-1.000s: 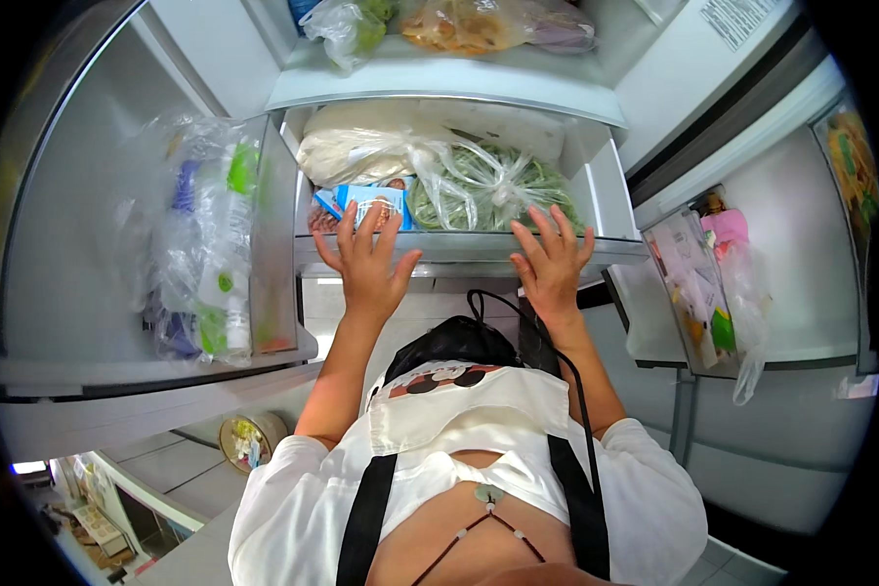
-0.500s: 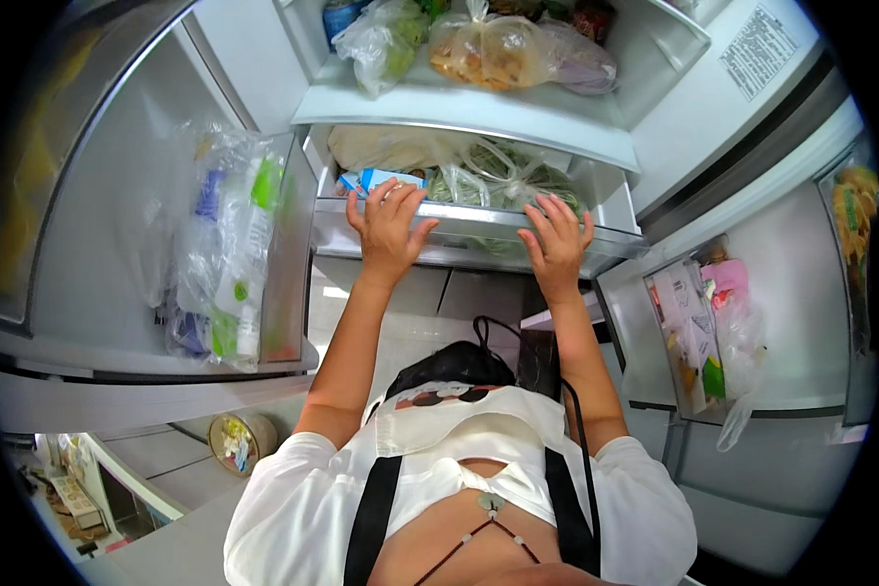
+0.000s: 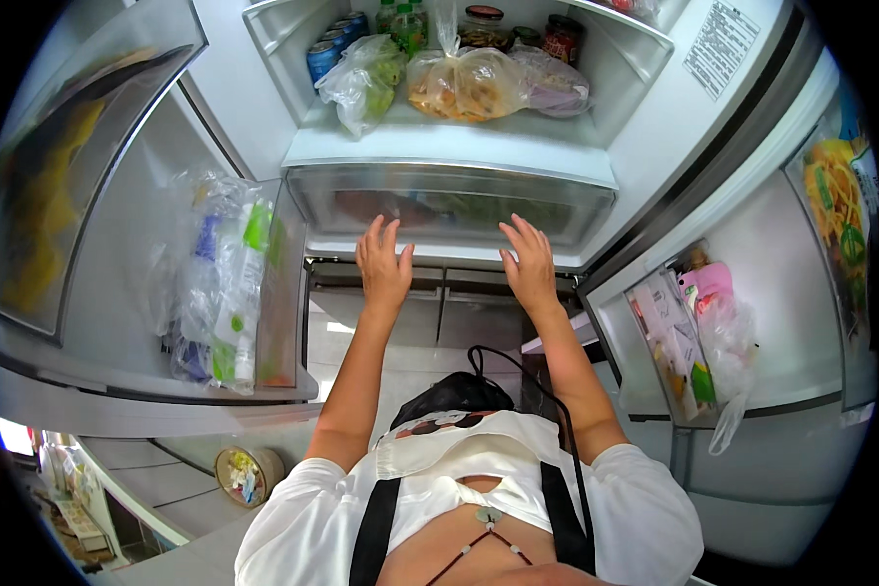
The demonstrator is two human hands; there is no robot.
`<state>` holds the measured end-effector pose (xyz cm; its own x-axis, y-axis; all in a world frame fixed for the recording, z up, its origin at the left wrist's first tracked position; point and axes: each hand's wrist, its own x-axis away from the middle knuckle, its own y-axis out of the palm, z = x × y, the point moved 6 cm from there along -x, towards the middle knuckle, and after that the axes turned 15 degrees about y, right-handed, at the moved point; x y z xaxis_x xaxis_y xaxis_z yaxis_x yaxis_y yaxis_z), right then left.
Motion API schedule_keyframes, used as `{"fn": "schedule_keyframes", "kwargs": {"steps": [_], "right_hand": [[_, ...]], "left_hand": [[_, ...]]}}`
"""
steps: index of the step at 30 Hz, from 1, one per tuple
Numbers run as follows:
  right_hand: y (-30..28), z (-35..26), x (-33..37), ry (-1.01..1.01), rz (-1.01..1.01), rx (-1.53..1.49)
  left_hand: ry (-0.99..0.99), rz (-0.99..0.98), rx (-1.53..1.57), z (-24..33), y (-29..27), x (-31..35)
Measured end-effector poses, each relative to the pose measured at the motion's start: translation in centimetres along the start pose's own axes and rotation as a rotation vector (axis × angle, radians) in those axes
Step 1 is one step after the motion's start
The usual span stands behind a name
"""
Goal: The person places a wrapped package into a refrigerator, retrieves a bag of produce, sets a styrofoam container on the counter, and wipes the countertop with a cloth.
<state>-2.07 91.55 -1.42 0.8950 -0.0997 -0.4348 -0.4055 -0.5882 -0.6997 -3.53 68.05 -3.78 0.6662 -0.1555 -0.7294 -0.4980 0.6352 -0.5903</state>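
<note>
Fingers [image 3: 375, 234] on the left hand [image 3: 385, 280] and right hand [image 3: 530, 276] stood loosely parted, gripping nothing, near the clear drawer [image 3: 449, 232], closed beneath the fridge shelf [image 3: 449, 146]; contact was unclear. Even pressure at both ends seemed best for keeping it straight.

Just ahead of the left hand [image 3: 385, 278] and right hand [image 3: 530, 273], I see a greyish see-through drawer front [image 3: 449, 210], with blurred reddish brown showing through by the left hand and dull green by the right. Beyond the left hand, the cans [image 3: 324, 64] are blue and a whitish bag [image 3: 361, 83] is tinged pale green; beyond the right, a packet [image 3: 559, 90] looks greyish purple. Left of the left hand, wrapped packs [image 3: 250, 259] show white, violet and bright green. Right of the right hand, one bag [image 3: 705, 285] is pink. Behind both hands, the shirt [image 3: 645, 498] is white, the straps [image 3: 373, 523] black.
</note>
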Motion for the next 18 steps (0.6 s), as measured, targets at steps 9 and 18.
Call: {"fn": "schedule_keyframes", "kwargs": {"steps": [9, 18], "right_hand": [[-0.8, 3.7, 5.5, 0.22, -0.186, -0.155], [-11.0, -3.7, 8.1, 0.039, 0.083, -0.029]], "left_hand": [[-0.1, -0.211, 0.205, 0.6, -2.3, 11.9], [0.104, -0.099, 0.216, 6.8, -12.2, 6.7]]}}
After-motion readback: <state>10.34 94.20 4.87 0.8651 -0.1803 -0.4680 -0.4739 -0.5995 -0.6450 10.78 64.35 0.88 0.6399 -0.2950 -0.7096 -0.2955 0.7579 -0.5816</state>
